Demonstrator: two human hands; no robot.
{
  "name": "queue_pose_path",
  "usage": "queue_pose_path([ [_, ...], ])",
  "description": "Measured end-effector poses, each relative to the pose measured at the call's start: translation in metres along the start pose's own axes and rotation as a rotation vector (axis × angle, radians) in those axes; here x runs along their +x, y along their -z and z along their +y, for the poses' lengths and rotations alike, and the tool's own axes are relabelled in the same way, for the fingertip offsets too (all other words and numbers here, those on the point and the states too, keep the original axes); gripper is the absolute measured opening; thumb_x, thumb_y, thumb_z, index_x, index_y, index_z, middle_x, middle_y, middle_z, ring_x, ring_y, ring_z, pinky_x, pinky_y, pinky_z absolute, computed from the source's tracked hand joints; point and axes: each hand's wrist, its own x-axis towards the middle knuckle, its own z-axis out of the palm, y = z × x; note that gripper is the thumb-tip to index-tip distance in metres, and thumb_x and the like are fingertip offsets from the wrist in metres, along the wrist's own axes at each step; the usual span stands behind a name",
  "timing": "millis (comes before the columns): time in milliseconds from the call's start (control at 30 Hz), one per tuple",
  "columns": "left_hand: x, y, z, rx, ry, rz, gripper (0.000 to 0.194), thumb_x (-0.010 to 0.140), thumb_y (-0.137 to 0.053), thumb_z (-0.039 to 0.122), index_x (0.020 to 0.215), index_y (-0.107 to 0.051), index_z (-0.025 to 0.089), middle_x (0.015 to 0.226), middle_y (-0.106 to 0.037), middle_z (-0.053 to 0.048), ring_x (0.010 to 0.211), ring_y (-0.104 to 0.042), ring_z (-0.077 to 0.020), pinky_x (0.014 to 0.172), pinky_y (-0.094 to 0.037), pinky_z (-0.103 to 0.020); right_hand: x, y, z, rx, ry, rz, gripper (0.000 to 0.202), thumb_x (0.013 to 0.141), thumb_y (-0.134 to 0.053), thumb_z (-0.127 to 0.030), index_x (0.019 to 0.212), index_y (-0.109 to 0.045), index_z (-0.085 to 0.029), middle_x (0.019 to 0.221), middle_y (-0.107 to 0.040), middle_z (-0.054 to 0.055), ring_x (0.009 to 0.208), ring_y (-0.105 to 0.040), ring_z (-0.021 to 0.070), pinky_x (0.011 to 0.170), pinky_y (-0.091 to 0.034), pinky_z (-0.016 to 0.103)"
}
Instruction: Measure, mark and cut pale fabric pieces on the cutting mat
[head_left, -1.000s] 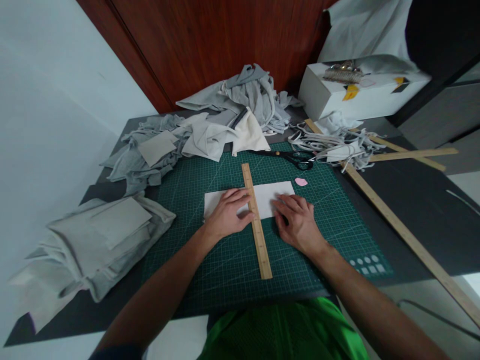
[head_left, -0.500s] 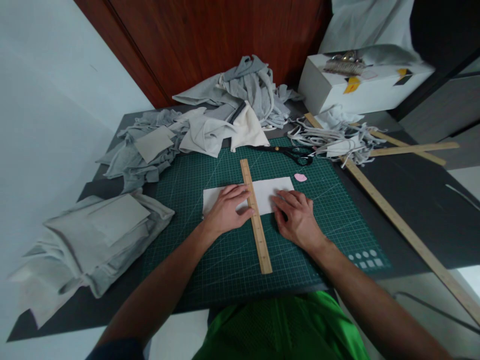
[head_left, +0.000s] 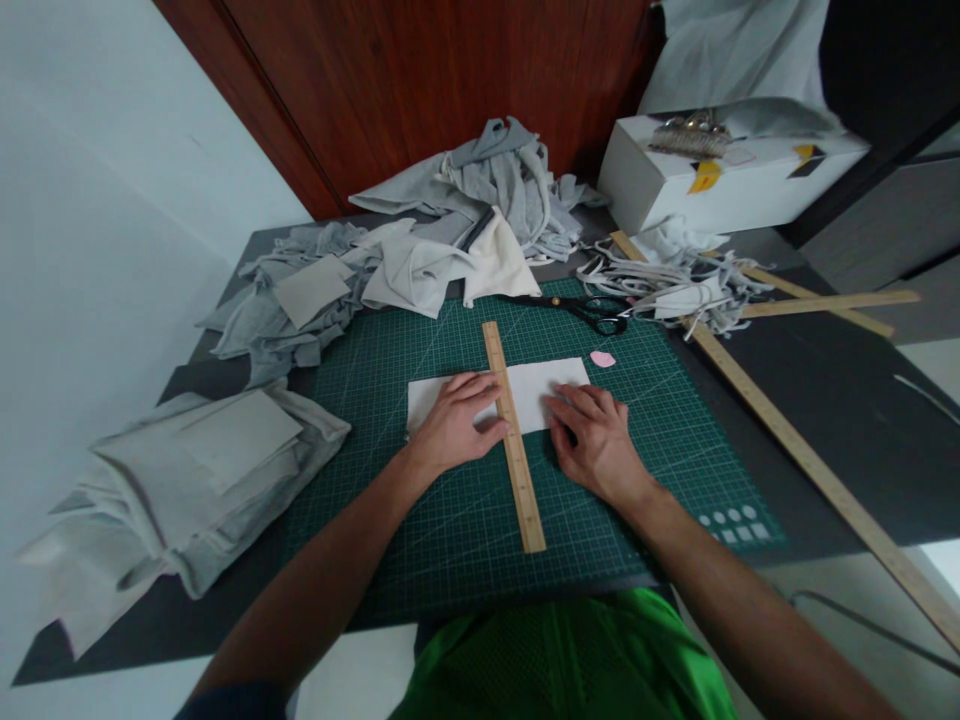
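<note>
A white fabric strip (head_left: 534, 388) lies flat on the green cutting mat (head_left: 435, 540). Across it runs a short wooden ruler (head_left: 519, 480), slightly tilted. My left hand (head_left: 459, 420) rests on the left part of the strip, fingers spread, with fingertips and thumb against the ruler's left edge. On the right part of the strip are the fingertips of my right hand (head_left: 592, 430); its fingers are bent and a little apart, and the thumb is on the mat. A pink piece (head_left: 602, 359) lies just beyond the strip's right end.
Black scissors (head_left: 581, 308) lie at the mat's far edge. Grey cloth (head_left: 517, 180) is heaped behind, and folded cloth (head_left: 225, 470) sits at left. Right of the mat are tangled strips (head_left: 697, 280), a long ruler (head_left: 795, 440) and a white box (head_left: 675, 185).
</note>
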Motion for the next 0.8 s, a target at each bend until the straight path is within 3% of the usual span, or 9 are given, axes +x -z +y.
queue_pose_path([
  [633,0.001,0.0,0.001,0.025,-0.007,0.0,0.042,0.09,-0.073,0.034,0.128,-0.071,0.016,0.141,-0.067,-0.013,0.132,-0.057,-0.0308,0.114,-0.048,-0.053,-0.001,-0.001,0.0,0.015,0.001,0.018,0.032,0.101,-0.056,-0.028,0.127,-0.072,-0.022,0.143,-0.067,0.011,0.127,-0.054,0.0328,0.098,-0.043,0.05],
  [800,0.003,0.002,0.004,0.046,0.0,-0.013,0.041,0.09,-0.071,0.033,0.128,-0.071,0.018,0.14,-0.067,-0.012,0.131,-0.057,-0.0314,0.114,-0.048,-0.054,0.014,0.006,0.027,0.111,-0.066,0.184,0.03,0.096,-0.055,-0.022,0.117,-0.076,-0.017,0.127,-0.073,0.015,0.115,-0.064,0.0297,0.101,-0.05,0.049],
])
